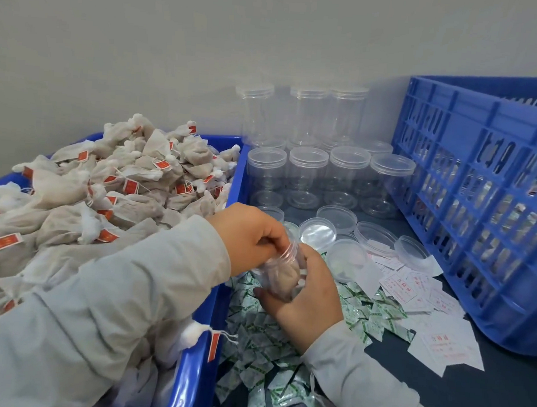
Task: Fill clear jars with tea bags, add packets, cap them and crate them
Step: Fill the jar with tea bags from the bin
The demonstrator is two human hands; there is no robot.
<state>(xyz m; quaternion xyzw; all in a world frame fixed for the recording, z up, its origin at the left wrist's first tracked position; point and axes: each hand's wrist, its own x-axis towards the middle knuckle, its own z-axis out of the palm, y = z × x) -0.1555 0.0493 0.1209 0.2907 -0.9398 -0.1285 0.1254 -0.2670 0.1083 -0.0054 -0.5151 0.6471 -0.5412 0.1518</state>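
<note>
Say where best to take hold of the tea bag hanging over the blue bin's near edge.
Pinch the tea bag by its white gathered knot, coming from above on the table side. The knot sits on the bin rim, clear of the pile; the tag dangles outside.

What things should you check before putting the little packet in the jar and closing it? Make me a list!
1. Jar held firmly: ok, the right hand grips it from below.
2. Jar mouth uncapped: ok, no lid on it.
3. Tea bags inside: ok, some show through the wall; whether it is full, cannot tell.
4. Left hand free to fetch a packet: not ok, its fingers are at the jar mouth.
5. Packets within reach: ok, green-and-white packets lie beneath the hands.
6. Lid ready: ok, loose lids lie just beyond the jar.
</note>
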